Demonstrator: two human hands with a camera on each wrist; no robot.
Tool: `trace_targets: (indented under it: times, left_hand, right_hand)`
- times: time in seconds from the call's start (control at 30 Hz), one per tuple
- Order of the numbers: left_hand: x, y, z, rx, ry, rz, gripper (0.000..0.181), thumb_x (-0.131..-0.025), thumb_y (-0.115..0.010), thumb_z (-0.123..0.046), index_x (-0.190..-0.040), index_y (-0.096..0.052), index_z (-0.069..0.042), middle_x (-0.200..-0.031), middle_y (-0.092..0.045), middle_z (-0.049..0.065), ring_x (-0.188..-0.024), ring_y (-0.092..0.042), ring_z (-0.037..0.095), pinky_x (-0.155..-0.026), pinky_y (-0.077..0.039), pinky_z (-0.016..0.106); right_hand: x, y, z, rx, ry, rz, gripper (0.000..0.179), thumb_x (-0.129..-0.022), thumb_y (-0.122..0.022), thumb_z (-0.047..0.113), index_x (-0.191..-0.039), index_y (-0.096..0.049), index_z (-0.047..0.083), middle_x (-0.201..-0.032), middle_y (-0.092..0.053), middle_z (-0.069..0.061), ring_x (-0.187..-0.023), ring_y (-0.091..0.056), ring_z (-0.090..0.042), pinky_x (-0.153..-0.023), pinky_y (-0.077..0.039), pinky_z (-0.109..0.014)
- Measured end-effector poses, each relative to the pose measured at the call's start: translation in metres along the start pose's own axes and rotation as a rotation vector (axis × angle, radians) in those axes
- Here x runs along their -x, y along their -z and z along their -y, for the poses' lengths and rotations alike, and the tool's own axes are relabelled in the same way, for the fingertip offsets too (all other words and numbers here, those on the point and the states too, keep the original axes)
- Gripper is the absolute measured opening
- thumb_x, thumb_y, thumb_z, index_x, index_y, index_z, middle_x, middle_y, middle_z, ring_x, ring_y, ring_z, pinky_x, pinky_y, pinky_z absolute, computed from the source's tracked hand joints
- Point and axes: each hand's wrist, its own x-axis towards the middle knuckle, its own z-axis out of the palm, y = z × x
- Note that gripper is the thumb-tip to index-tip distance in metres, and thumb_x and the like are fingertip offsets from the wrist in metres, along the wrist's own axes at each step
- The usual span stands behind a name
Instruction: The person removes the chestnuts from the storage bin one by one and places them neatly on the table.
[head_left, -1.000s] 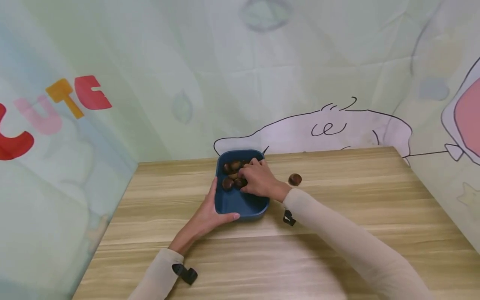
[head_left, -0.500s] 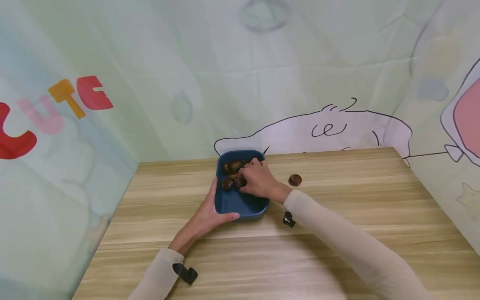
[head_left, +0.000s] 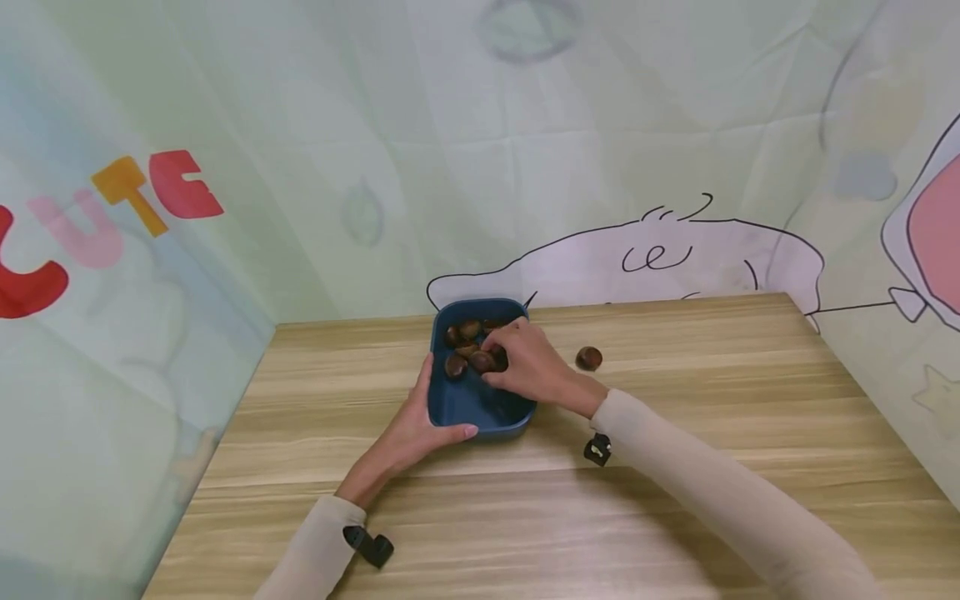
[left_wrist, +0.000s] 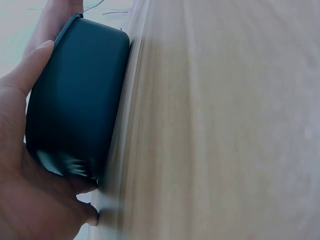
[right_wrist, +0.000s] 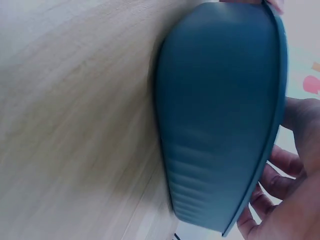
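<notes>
A deep blue rectangular box (head_left: 468,408) stands on the wooden table, several brown chestnuts (head_left: 455,366) gathered in its far half. My left hand (head_left: 408,432) holds the box at its near left corner, thumb over the near rim and fingers along the left wall. Reaching in over the right rim, my right hand (head_left: 534,367) pinches a chestnut (head_left: 482,361) between thumb and fingertips, among the others. In the right wrist view the box wall (right_wrist: 220,115) hides the chestnuts. The left wrist view shows my left thumb (left_wrist: 35,65) on the rim.
One loose chestnut (head_left: 588,358) lies on the table (head_left: 675,400) to the right of the box. A printed cloth backdrop (head_left: 315,167) rises behind the table's far edge, close to the box's far end.
My right hand and forearm have shifted slightly right and back, and a chestnut now shows between the fingertips. The left hand and the box stay in place.
</notes>
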Motion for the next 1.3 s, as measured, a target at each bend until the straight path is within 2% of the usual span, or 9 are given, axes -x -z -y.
trace_targets:
  times: [0.33, 0.47, 0.6, 0.97, 1.3]
  left_hand:
    - [0.0, 0.0, -0.001, 0.002, 0.005, 0.0, 0.138, -0.088, -0.092, -0.049, -0.178, 0.01, -0.027, -0.184, -0.005, 0.019, -0.168, -0.015, 0.043, -0.13, -0.02, 0.067]
    - [0.0, 0.0, 0.0, 0.004, 0.0, 0.002, 0.138, -0.088, -0.092, -0.048, -0.177, 0.011, -0.029, -0.184, -0.005, 0.019, -0.168, -0.014, 0.043, -0.131, -0.019, 0.067]
    - [0.0, 0.0, 0.0, 0.011, -0.004, 0.003, 0.138, -0.088, -0.092, -0.047, -0.177, 0.011, -0.029, -0.184, -0.004, 0.018, -0.168, -0.013, 0.042, -0.131, -0.018, 0.066]
    - [-0.001, 0.0, 0.0, 0.016, -0.01, -0.007, 0.139, -0.087, -0.093, -0.048, -0.178, 0.01, -0.029, -0.184, -0.006, 0.019, -0.168, -0.014, 0.042, -0.131, -0.019, 0.066]
    - [0.0, -0.001, 0.0, 0.02, -0.027, -0.011, 0.139, -0.086, -0.094, -0.046, -0.178, 0.01, -0.027, -0.184, -0.004, 0.017, -0.168, -0.013, 0.041, -0.131, -0.018, 0.066]
  right_hand:
    - [0.014, 0.013, -0.006, -0.145, -0.018, -0.068, 0.032, -0.09, -0.092, 0.018, -0.118, -0.08, 0.007, -0.117, -0.076, -0.006, -0.118, -0.061, -0.029, -0.106, -0.048, -0.052]
    - [0.019, 0.016, -0.007, -0.175, -0.048, -0.081, 0.036, -0.091, -0.091, 0.018, -0.123, -0.078, 0.006, -0.119, -0.074, -0.008, -0.119, -0.059, -0.031, -0.105, -0.05, -0.053]
    - [0.025, 0.021, -0.007, -0.197, -0.085, -0.089, 0.039, -0.093, -0.089, 0.018, -0.127, -0.076, 0.005, -0.123, -0.071, -0.01, -0.124, -0.057, -0.031, -0.106, -0.05, -0.053]
    - [0.041, 0.026, -0.013, -0.236, -0.132, -0.149, 0.037, -0.091, -0.088, 0.017, -0.124, -0.076, 0.004, -0.123, -0.073, -0.011, -0.13, -0.057, -0.035, -0.109, -0.048, -0.059]
    - [0.052, 0.033, -0.023, -0.242, -0.142, -0.171, 0.035, -0.09, -0.09, 0.014, -0.121, -0.078, 0.005, -0.118, -0.075, -0.01, -0.123, -0.058, -0.032, -0.107, -0.048, -0.056]
